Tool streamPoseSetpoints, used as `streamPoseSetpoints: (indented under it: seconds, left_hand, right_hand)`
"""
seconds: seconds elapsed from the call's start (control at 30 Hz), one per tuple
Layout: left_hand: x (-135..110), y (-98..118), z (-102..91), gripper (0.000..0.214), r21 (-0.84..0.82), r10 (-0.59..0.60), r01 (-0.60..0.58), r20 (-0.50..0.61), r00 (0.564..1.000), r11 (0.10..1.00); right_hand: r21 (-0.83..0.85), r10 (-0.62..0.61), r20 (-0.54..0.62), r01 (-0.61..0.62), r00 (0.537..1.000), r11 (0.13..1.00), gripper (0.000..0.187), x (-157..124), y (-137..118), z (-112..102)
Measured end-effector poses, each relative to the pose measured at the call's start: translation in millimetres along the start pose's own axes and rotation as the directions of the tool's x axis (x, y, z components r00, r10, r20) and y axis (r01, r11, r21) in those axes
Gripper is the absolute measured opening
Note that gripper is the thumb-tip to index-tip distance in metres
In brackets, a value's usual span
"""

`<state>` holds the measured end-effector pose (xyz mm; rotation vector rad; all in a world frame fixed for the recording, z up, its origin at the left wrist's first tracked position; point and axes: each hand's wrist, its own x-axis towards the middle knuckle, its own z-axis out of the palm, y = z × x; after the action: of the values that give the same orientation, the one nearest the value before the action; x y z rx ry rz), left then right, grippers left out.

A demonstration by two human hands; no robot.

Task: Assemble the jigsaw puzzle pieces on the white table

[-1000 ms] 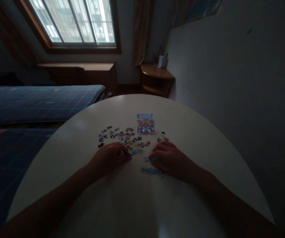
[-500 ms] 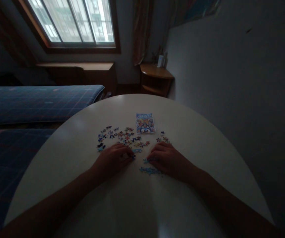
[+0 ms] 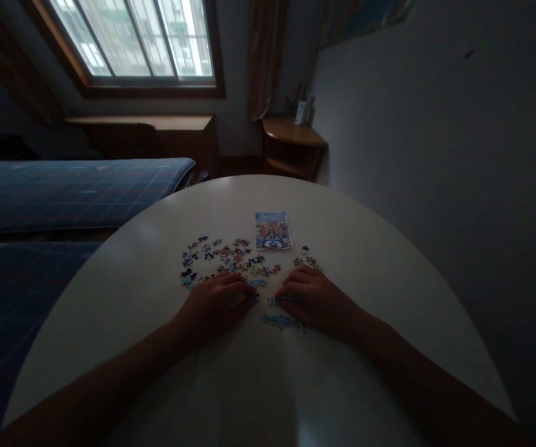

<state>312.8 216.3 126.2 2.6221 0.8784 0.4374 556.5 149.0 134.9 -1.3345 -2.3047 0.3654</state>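
Where the left hand (image 3: 216,298) lies palm down on the worktop (image 3: 249,385), its fingers are bent and bunched, their tips meeting a small puzzle piece (image 3: 252,297); in the dim light it cannot be told whether the piece is pinched or merely touched. The right hand (image 3: 317,298) lies likewise, palm down with fingers curled leftward, its tips over a pale blue piece (image 3: 274,302), grip equally unclear. Both forearms rest low on the worktop and converge toward its middle.

Just near of the right hand sits a joined strip (image 3: 279,321) of pieces. Farther out, the loose pieces (image 3: 223,254) are scattered to the left, a small cluster (image 3: 307,257) to the right, and the picture card (image 3: 272,230) lies beyond.

Judgement: the pieces look thin, light and stiff, likely to slide on the smooth top. They are best taken by the edges between thumb and fingertip. The strip would probably part if lifted by one end.

A bed (image 3: 63,192) stands far left.
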Motion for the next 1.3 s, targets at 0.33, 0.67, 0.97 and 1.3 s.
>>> streamPoseSetpoints:
  seconds: [0.33,0.67,0.97,1.3]
  left_hand:
    - [0.3,5.0,6.1,0.02,0.072,0.091,-0.088,-0.029,0.995,0.993]
    - [-0.4,1.0,12.5,0.015,0.098,0.161,-0.153,-0.079,0.984,0.983]
    - [0.6,4.9,4.7,0.015,0.2,0.186,-0.172,-0.056,0.981,0.965]
    - [-5.8,-16.3,-34.8,0.015,0.176,0.191,-0.226,0.194,0.962,0.958]
  right_hand:
    - [-0.022,0.035,-0.013,-0.036,0.999,0.999,0.009,1.0,-1.7,3.3]
    - [-0.026,0.02,-0.02,-0.02,1.0,0.999,0.009,2.2,-2.8,5.1]
    - [0.003,0.026,0.0,-0.026,1.0,1.0,0.008,1.3,-1.1,-0.5]
    - [-0.015,0.015,-0.022,-0.015,1.0,1.0,0.01,1.2,2.2,1.0]
